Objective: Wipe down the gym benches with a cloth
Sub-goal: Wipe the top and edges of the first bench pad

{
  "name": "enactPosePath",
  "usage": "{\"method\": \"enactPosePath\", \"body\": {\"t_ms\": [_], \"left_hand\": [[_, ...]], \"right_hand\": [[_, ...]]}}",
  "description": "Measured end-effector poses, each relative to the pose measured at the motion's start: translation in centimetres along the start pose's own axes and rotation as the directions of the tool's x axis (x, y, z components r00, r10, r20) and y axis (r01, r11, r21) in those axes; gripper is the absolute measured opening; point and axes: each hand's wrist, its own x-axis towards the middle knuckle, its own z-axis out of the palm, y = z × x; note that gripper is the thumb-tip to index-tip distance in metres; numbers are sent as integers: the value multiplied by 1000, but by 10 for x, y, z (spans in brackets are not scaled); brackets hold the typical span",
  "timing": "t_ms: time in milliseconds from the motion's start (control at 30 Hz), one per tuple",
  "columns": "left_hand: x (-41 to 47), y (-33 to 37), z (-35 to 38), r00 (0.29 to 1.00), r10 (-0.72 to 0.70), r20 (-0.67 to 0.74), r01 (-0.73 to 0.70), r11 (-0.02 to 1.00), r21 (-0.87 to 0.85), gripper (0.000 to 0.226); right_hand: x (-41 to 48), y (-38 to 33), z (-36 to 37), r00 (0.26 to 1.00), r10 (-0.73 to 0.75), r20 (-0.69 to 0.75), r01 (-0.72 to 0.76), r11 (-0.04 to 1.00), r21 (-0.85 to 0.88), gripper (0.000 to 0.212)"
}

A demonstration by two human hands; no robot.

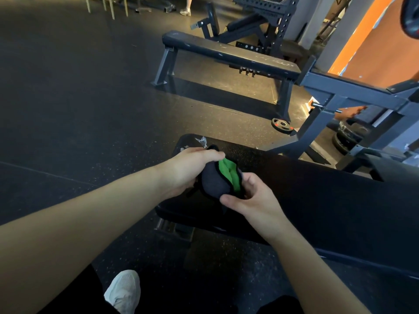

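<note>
A dark grey cloth with a green inner side is bunched between both my hands, just above the near black bench pad. My left hand grips the cloth's upper left part from above. Curled round its lower right edge are the thumb and fingers of my right hand. The pad's far left corner shows worn white patches. A second flat bench with a dark blue pad stands farther back on grey metal legs.
A grey steel rack frame stands right of the near bench, with weight plates on the floor beside it. Farther back is an adjustable bench in a power rack. Black rubber floor spreads out at left. My white shoe is below.
</note>
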Motion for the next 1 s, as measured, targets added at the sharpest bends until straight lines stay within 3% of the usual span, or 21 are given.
{"method": "enactPosePath", "body": {"t_ms": [167,233,333,467,567,733,900,1000], "left_hand": [[7,-7,-9,997,-42,63,38,997,63,93],[7,-7,-10,996,-34,77,24,993,116,82],[6,-7,-8,998,-2,69,-10,985,174,36],[4,-7,-10,1000,-18,12,13,953,302,35],[0,-7,-10,998,-61,-22,65,918,392,16],[-3,-10,-12,992,-123,-25,123,906,405,40],[1,-15,-17,991,-128,-24,124,863,490,77],[3,-20,-17,994,-81,-75,106,880,462,67]], "right_hand": [[3,9,-10,997,-52,-59,50,998,-39,26],[2,9,-17,998,-53,-20,52,998,-27,17],[1,9,-24,999,-17,27,17,1000,8,9],[6,6,-27,994,111,22,-113,956,271,8],[9,0,-30,983,153,98,-177,925,336,8],[13,-10,-29,976,140,164,-184,939,291,15],[23,-15,-25,945,298,137,-325,908,264,21],[25,-19,-24,893,417,167,-449,845,290,30]]}}
